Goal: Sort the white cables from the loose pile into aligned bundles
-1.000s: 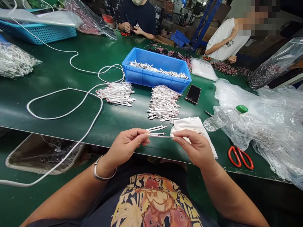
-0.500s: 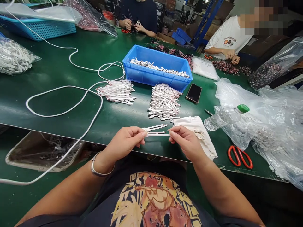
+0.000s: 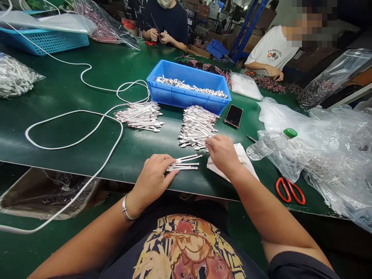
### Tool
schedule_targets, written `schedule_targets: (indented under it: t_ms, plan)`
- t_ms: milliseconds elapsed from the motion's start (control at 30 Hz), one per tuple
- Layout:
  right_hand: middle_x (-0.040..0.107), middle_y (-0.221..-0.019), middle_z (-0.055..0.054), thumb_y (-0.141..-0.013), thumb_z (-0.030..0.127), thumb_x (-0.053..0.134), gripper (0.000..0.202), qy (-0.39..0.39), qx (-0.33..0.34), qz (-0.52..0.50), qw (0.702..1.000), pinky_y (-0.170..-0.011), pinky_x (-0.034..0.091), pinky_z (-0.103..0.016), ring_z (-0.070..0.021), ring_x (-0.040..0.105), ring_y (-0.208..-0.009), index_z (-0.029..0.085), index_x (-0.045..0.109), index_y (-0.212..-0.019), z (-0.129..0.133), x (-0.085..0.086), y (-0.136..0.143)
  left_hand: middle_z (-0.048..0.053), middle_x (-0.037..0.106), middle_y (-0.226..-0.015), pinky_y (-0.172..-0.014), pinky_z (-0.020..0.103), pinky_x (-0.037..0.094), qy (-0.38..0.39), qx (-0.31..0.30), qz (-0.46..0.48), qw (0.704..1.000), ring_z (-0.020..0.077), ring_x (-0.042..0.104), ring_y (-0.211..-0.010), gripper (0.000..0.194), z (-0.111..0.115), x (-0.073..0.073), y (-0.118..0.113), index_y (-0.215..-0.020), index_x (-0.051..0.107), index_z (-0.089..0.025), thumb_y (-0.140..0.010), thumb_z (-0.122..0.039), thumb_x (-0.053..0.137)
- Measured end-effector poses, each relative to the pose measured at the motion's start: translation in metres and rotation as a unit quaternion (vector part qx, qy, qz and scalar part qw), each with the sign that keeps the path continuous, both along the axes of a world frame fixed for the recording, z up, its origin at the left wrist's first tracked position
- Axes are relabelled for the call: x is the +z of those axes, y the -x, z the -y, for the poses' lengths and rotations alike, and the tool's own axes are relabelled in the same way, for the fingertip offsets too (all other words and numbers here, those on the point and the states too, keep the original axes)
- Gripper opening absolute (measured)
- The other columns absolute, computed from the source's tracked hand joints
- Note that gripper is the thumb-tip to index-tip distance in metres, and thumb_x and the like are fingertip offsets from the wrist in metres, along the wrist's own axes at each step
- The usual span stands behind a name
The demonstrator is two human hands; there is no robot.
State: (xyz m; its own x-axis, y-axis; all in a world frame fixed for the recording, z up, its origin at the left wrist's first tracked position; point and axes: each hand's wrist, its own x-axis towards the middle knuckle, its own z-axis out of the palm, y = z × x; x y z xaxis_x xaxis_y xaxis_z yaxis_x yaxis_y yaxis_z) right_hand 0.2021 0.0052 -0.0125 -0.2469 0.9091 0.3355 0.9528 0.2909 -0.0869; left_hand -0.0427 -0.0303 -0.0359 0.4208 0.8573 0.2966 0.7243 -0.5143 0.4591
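Observation:
Several thin white strips with small wire ends (image 3: 187,167) lie side by side near the front edge of the table. My left hand (image 3: 154,174) rests on their left ends, with thumb and fingers closed about them. Farther right, my right hand (image 3: 223,155) reaches over a white cloth (image 3: 216,168) to the near right edge of a heap of the same white strips (image 3: 197,126). Its fingertips are pinched together there, and what they hold is hidden. A second heap of white strips (image 3: 141,116) lies to the left.
A blue bin (image 3: 186,99) of white pieces stands behind the heaps. Right of them are a phone (image 3: 233,116), a water bottle (image 3: 269,145), red-handled scissors (image 3: 290,190) and plastic bags (image 3: 334,151). A white cable (image 3: 75,112) loops across the left. Two people work across the table.
My right hand has left the strip held between both hands and moved up to the heap. That strip now lies with the others under my left hand, which has shifted slightly left.

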Motion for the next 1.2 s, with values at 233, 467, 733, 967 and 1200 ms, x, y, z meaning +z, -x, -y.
schedule_targets:
  t_ms: [233, 467, 733, 967, 1200]
  plan:
    - [0.06, -0.079, -0.01, -0.08, 0.007, 0.049, 0.018, -0.003, 0.058, 0.168, 0.984, -0.074, 0.025, -0.037, -0.0228, 0.046, -0.083, 0.016, 0.063, -0.075, -0.05, -0.005, -0.003, 0.007, 0.063, -0.105, -0.086, 0.037, 0.039, 0.005, 0.006, 0.017, 1.0, 0.0227, 0.053, -0.098, 0.023, 0.004, 0.002, 0.0, -0.103, 0.061, -0.022, -0.084, -0.032, 0.053]
    - [0.066, -0.085, -0.005, -0.084, 0.006, 0.043, 0.023, -0.107, 0.077, 0.127, 0.983, -0.097, 0.023, -0.036, -0.0189, 0.053, -0.089, 0.018, 0.063, -0.088, -0.018, -0.005, -0.011, 0.007, 0.061, -0.11, -0.091, 0.038, 0.04, -0.004, 0.033, 0.104, 0.994, 0.0221, 0.052, -0.102, 0.029, -0.002, 0.006, 0.001, -0.111, 0.055, -0.021, -0.084, -0.031, 0.052]
    - [0.066, -0.11, -0.007, -0.085, 0.009, 0.047, 0.027, -0.143, 0.076, 0.078, 0.984, -0.099, 0.028, -0.037, -0.0206, 0.057, -0.103, 0.018, 0.061, -0.106, 0.012, -0.009, -0.014, 0.009, 0.061, -0.114, -0.09, 0.041, 0.039, 0.001, 0.02, 0.055, 0.998, 0.0247, 0.052, -0.103, 0.043, -0.024, 0.016, -0.018, -0.122, 0.05, -0.018, -0.084, -0.037, 0.053]
    - [0.068, -0.107, -0.004, -0.082, 0.009, 0.054, 0.033, -0.183, 0.125, 0.025, 0.975, -0.09, 0.036, -0.035, -0.0191, 0.061, -0.095, 0.021, 0.059, -0.113, 0.039, 0.0, -0.011, 0.005, 0.067, -0.096, -0.08, 0.032, 0.045, 0.145, -0.039, 0.152, 0.977, 0.0189, 0.06, -0.087, 0.037, -0.023, 0.023, -0.021, -0.115, 0.058, -0.021, -0.082, -0.037, 0.055]
    - [0.068, -0.104, -0.003, -0.08, 0.01, 0.059, 0.036, -0.194, 0.132, -0.064, 0.97, -0.088, 0.04, -0.034, -0.0183, 0.06, -0.094, 0.025, 0.058, -0.113, 0.054, 0.001, -0.008, 0.002, 0.068, -0.083, -0.07, 0.025, 0.045, 0.186, -0.035, 0.242, 0.952, 0.0143, 0.059, -0.074, 0.024, -0.011, 0.033, -0.015, -0.094, 0.067, -0.019, -0.082, -0.036, 0.054]
